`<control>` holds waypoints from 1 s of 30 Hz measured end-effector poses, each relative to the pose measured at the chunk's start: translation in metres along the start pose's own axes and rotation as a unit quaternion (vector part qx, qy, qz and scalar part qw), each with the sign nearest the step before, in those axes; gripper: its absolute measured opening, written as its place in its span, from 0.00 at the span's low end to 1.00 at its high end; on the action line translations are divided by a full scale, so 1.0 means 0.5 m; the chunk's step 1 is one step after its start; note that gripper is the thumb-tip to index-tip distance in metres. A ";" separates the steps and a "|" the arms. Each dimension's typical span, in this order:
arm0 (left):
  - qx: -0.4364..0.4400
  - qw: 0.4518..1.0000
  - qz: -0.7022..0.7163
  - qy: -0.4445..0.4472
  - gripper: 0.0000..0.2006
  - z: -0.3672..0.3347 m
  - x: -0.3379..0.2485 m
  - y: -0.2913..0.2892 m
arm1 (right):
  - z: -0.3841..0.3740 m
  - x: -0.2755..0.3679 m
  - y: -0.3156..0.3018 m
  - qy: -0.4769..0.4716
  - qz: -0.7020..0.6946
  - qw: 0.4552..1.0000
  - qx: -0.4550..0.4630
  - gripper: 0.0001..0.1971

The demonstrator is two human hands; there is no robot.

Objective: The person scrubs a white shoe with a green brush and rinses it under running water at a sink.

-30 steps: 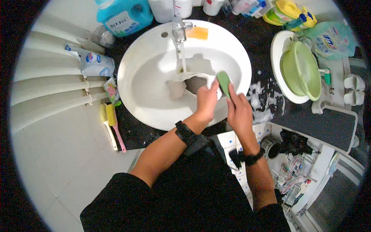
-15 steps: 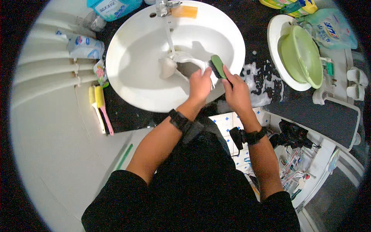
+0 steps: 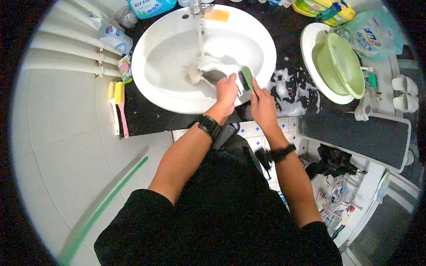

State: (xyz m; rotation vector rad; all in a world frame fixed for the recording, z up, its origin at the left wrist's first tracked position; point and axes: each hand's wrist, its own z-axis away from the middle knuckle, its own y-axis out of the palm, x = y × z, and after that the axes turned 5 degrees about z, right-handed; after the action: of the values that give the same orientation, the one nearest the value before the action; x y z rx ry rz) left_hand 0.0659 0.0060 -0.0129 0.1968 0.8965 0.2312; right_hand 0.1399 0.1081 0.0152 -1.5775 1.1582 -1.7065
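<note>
Over the white oval basin (image 3: pixel 148 95), my left hand (image 3: pixel 226 92) is closed around one end of a pale shoe (image 3: pixel 192 75). The shoe's grey inside shows, and its far end lies low in the basin beside the stream from the tap (image 3: pixel 196 8). My right hand (image 3: pixel 264 106) grips a green scrubbing brush (image 3: pixel 247 77) by its handle. The brush's dark bristles face left, against or very close to the shoe's white edge by my left fingers. My left hand hides part of the shoe.
White foam (image 3: pixel 290 91) lies on the black counter (image 3: pixel 146 122) right of the basin. Farther right, a green plastic basin (image 3: pixel 339 66) tilts in a white one (image 3: pixel 310 44). Two yellow-bristled brushes (image 3: pixel 117 104) rest at the left, and an orange soap bar (image 3: pixel 216 16) sits by the tap.
The view has shifted slightly. Both hands keep their holds; the brush stays at the shoe's edge by my left hand, and the shoe is turned a little differently.
</note>
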 end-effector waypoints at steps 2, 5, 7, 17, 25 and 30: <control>0.014 1.000 -0.017 -0.007 0.19 0.010 -0.008 0.000 | -0.033 0.020 0.011 -0.003 0.014 1.000 -0.002 0.22; 0.020 1.000 0.012 -0.007 0.21 -0.011 0.021 -0.018 | 0.007 0.035 0.012 -0.007 0.016 1.000 -0.002 0.23; 0.003 1.000 0.024 0.010 0.21 -0.023 0.049 -0.038 | 0.068 0.033 0.013 0.006 0.000 1.000 0.011 0.22; 0.000 1.000 -0.008 0.030 0.19 0.008 0.046 -0.038 | 0.081 0.046 0.021 0.008 0.047 0.999 -0.006 0.23; 0.021 0.994 -0.095 0.051 0.18 0.020 0.043 -0.033 | -0.041 0.086 0.003 0.023 0.168 0.982 0.076 0.23; 0.019 0.993 -0.082 0.086 0.18 0.016 0.057 -0.044 | 0.028 0.079 -0.036 0.030 0.169 0.980 0.099 0.23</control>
State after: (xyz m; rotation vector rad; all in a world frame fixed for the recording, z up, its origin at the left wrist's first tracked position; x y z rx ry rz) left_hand 0.0920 -0.0079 -0.0351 0.1377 1.0830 0.0786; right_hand 0.1495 0.0803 0.0499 -1.1435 1.1687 -1.5938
